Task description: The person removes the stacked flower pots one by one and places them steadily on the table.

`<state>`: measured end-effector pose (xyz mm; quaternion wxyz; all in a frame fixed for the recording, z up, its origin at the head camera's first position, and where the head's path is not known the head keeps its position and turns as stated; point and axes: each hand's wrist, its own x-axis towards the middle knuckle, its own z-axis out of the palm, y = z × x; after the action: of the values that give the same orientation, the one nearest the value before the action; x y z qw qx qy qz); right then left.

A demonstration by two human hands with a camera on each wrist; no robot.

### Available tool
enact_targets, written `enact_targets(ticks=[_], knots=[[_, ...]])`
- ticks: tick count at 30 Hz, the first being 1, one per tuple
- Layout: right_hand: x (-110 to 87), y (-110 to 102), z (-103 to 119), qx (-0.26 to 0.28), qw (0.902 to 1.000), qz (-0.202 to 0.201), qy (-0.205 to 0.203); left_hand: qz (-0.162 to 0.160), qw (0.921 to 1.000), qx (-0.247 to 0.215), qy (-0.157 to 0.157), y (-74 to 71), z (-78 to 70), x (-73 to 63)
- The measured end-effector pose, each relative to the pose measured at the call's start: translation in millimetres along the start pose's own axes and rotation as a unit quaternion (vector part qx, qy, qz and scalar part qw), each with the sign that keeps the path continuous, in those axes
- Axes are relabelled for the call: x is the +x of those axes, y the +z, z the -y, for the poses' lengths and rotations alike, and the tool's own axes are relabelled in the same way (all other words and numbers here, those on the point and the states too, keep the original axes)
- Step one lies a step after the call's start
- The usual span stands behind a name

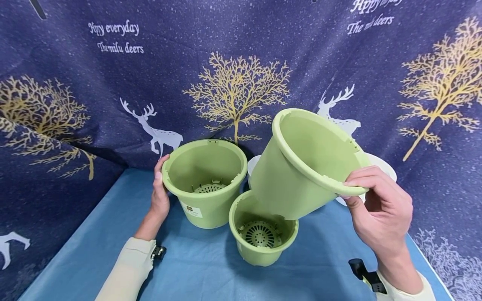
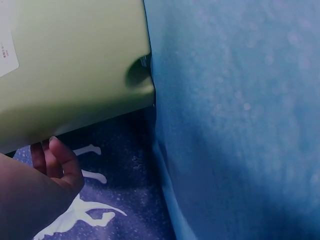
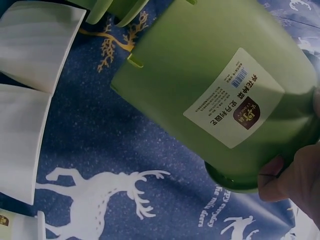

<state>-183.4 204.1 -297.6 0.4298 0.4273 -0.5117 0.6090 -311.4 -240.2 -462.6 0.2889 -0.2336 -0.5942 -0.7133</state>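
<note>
In the head view, a large light-green plastic flowerpot is tilted in the air, its mouth toward the upper right. My right hand pinches its rim, thumb below and fingers on top. A white printed label shows on its side in the right wrist view. Another large green flowerpot stands upright at left, a label on its front. My left hand rests against the outside of that pot, fingers up by the rim. Between them a smaller green flowerpot stands upright, partly overlapped by the tilted one.
White pots stand behind the raised pot, mostly hidden; several white pots also show in the right wrist view. A blue cloth covers the table. A dark blue printed curtain hangs close behind.
</note>
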Motion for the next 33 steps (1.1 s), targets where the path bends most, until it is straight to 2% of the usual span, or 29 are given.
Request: enact_targets(ticks=[14, 24, 33], knots=[[8.5, -14.9, 6.8, -0.029, 0.9995, 0.012, 0.006, -0.007, 1.0, -0.007, 0.001, 1.8, 0.1, 0.1], [8.2, -40.5, 2.2, 0.008, 0.998, 0.063, 0.001, -0.006, 0.9999, -0.01, 0.0, 1.4, 0.0, 0.0], [14.9, -54.1, 9.3, 0.007, 0.9949, 0.099, 0.018, -0.001, 0.9999, -0.009, -0.004, 1.2, -0.2, 0.2]])
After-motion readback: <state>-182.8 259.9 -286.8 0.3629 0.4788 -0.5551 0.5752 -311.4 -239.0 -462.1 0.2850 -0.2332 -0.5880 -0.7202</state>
